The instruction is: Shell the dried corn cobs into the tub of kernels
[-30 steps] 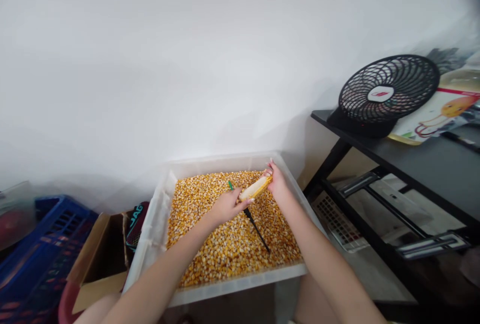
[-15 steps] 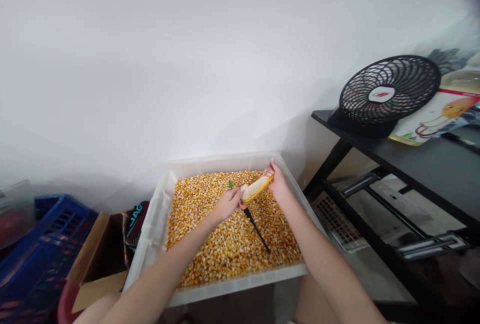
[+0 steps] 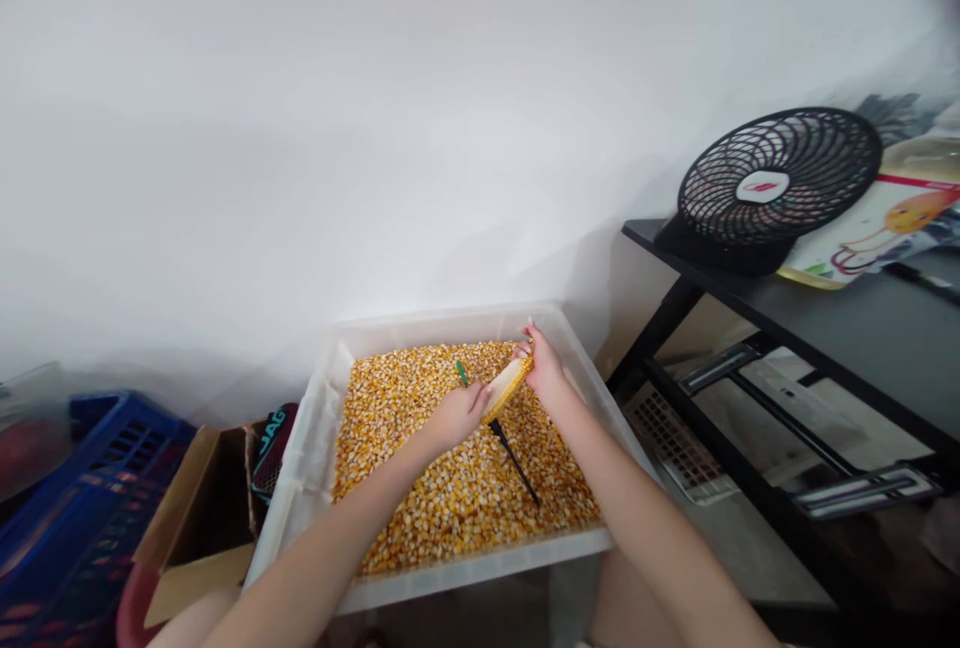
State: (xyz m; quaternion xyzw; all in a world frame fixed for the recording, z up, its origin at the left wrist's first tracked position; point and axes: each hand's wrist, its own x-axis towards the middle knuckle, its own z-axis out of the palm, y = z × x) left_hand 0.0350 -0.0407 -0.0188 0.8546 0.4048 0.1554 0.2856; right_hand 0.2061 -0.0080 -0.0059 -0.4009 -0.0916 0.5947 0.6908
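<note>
Both of my hands grip one corn cob point(image 3: 510, 388) above a bin of loose kernels. The cob is bare and pale along its upper side, with yellow kernels left on the side toward me. My left hand point(image 3: 459, 415) is closed on its near left end. At the far right end, my right hand point(image 3: 541, 360) wraps round it with the fingertips raised. Beneath the cob a screwdriver point(image 3: 516, 463) lies on the corn kernels point(image 3: 420, 518); its dark shaft and a green handle tip show, while the cob and my left hand hide the middle.
The white plastic bin point(image 3: 300, 473) stands against the wall. To its left are an open cardboard box point(image 3: 199, 488) and a blue crate point(image 3: 82, 488). On the right, a black table point(image 3: 847, 328) carries a fan point(image 3: 780, 188) and a large labelled bottle point(image 3: 870, 228).
The cob and my right hand have shifted slightly left and toward me. More kernels on the cob's near side now show, and the screwdriver's orange part is now covered.
</note>
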